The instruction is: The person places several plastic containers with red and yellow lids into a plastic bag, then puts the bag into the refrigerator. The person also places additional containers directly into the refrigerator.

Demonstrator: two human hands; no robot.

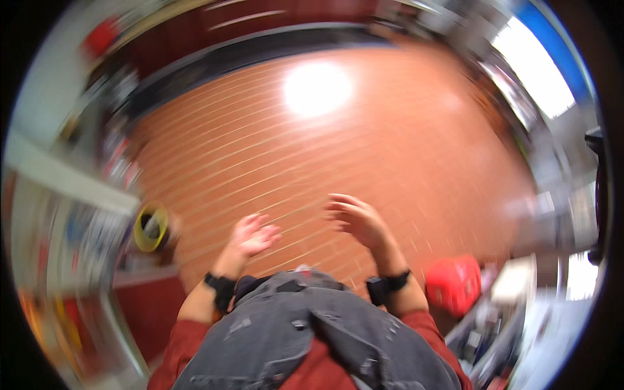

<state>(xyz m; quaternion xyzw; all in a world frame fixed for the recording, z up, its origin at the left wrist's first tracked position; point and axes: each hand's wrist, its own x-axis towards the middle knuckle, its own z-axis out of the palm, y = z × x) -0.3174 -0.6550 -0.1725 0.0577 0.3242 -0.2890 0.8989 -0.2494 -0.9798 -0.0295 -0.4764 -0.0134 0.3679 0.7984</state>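
Observation:
My left hand hangs in the air in front of my waist, palm partly turned up, its fingers apart and holding nothing. To its right, my right hand is raised a little farther out, fingers spread loosely and also without anything in them. Both are above the orange-brown tiled floor and touch nothing. A black strap wraps my left forearm, and another black band with a small block is on my right one. The grey denim vest I wear fills the bottom of the view.
Dark red cabinets line the far side. A yellow-rimmed bin stands at left, close to a shelf unit with blurred contents. On my right is a red plastic object near a cluttered crate. Much of the room is motion-blurred.

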